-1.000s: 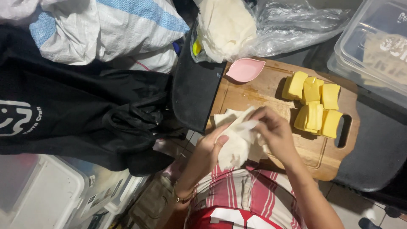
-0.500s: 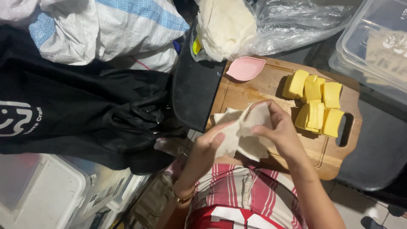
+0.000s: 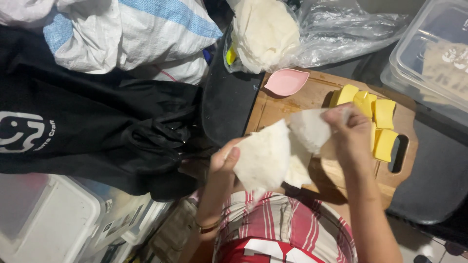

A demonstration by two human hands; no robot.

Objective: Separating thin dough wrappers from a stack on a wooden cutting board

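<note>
Both hands are raised over the wooden cutting board (image 3: 273, 104), each pinching its own thin white wrapper sheet. The left hand (image 3: 225, 163) is closed, thumb on top, on the edge of the larger sheet (image 3: 263, 156), which hangs at about 3 o'clock from it. The right hand (image 3: 348, 134) is curled shut on the smaller sheet (image 3: 309, 129), which sits at 9 o'clock from it (the two sheets overlap near the middle). More white sheets (image 3: 297, 168) lie on the board beneath. Yellow blocks (image 3: 382, 117) sit at 2 o'clock from the right hand, and a pink leaf-shaped dish (image 3: 286, 81) rests at the board's 11 o'clock corner.
</note>
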